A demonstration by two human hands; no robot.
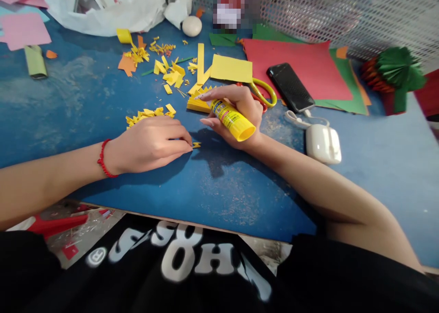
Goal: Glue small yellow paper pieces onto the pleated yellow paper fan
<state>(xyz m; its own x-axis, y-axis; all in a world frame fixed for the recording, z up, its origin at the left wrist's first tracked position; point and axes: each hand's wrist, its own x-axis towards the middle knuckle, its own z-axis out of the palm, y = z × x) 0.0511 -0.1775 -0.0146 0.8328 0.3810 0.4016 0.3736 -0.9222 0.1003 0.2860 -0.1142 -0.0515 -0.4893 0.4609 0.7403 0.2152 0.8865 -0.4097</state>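
Right hand gripped the glue stick — left hand pinched a yellow scrap (mostly hidden under fingertips).

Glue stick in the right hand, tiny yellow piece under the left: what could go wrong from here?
The small yellow paper piece is pinched only by the left hand's fingertips and might slip or stick to them. The glue stick in the right hand hovers near loose yellow scraps, which could get smeared.
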